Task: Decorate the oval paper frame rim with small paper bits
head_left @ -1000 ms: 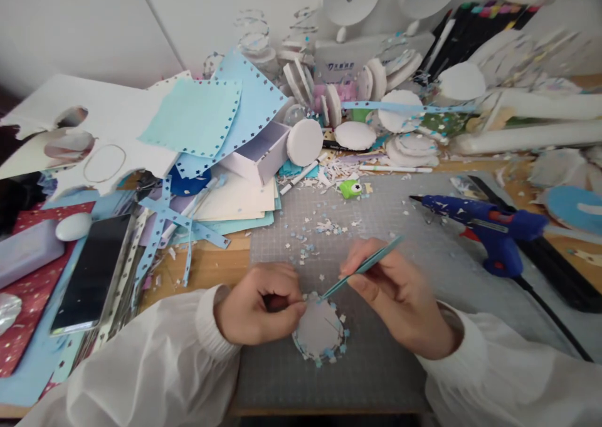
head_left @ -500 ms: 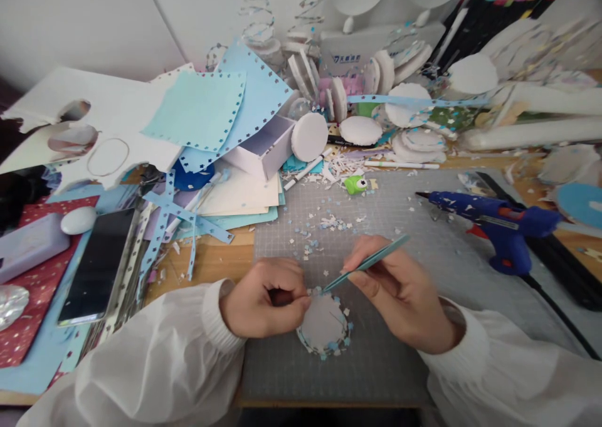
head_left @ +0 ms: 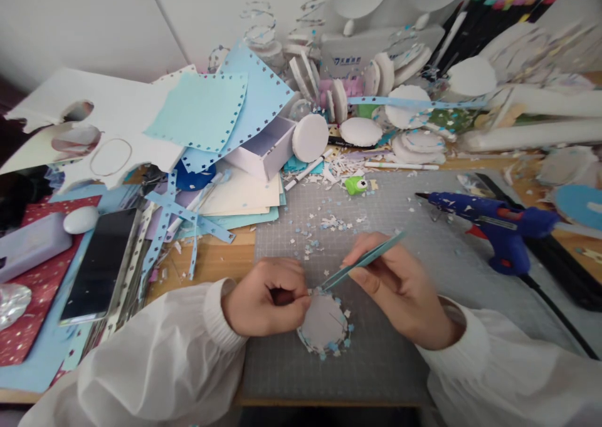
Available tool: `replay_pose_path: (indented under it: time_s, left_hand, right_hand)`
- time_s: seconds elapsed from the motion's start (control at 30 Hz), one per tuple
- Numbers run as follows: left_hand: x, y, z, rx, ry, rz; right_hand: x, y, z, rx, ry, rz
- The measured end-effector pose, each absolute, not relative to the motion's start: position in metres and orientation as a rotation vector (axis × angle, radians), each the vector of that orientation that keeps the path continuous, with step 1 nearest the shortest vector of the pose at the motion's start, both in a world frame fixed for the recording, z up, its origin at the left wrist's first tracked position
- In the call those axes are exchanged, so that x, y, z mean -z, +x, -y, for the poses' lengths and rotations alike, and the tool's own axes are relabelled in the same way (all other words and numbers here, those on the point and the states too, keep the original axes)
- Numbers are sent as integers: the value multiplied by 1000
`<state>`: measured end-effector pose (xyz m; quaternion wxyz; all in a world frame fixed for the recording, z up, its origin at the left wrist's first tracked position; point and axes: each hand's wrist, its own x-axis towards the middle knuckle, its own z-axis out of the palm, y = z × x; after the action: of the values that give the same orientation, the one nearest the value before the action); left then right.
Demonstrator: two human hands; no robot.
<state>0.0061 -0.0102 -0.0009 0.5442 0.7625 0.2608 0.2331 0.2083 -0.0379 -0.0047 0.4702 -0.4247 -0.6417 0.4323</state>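
A round white disc (head_left: 322,324) lies on the grey cutting mat (head_left: 376,377), its rim ringed with small blue and white paper stars. At the disc's upper left edge, my left hand (head_left: 268,298) is closed, thumb and forefinger pinched together at the rim. What sits between those fingertips is too small to make out. My right hand (head_left: 399,295) grips teal tweezers (head_left: 364,259), whose tips reach down to the top of the rim beside my left fingertips. Loose paper stars (head_left: 333,223) are scattered on the mat beyond both hands.
A blue glue gun (head_left: 498,220) lies on the right with its cord trailing toward me. A green paper punch (head_left: 356,185) sits at the mat's back. Leftward are a phone (head_left: 98,267), punched blue paper (head_left: 256,94) and a lilac box (head_left: 266,151). White discs (head_left: 361,131) crowd the back.
The tweezers' two arms look slightly farther apart, and my right hand has shifted a little. My left hand and the disc stay nearly in place.
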Motion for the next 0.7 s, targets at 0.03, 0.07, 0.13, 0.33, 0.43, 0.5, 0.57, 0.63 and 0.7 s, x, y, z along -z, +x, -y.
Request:
replay_pose_path:
  time_s: [0.03, 0.07, 0.13, 0.33, 0.43, 0.5, 0.57, 0.63, 0.7]
  left_hand:
    - [1, 6, 10, -555, 1811, -620]
    - [1, 6, 10, -557, 1811, -622]
    - [2, 6, 11, -556, 1809, -623]
    - [3, 6, 11, -570, 1800, -618]
    - [2, 6, 11, -559, 1799, -616]
    - [2, 6, 11, -555, 1798, -617]
    - [2, 7, 11, -558, 1800, -614]
    - [2, 6, 11, -568, 1803, -608]
    - [2, 6, 11, -579, 1804, -599]
  right_hand:
    - [5, 209, 37, -1067, -1043, 1567]
    - [5, 209, 37, -1076, -1046, 1565]
    - [6, 209, 37, -1098, -1050, 1566]
    - [7, 210, 37, -1126, -1030, 1592]
    - [5, 209, 37, -1132, -1021, 1591]
    - [5, 209, 37, -1134, -1022, 1592]
    - [5, 209, 37, -1128, -1033, 1589]
    - [6, 208, 37, -1126, -1043, 1583]
    - [6, 208, 37, -1131, -1032, 1578]
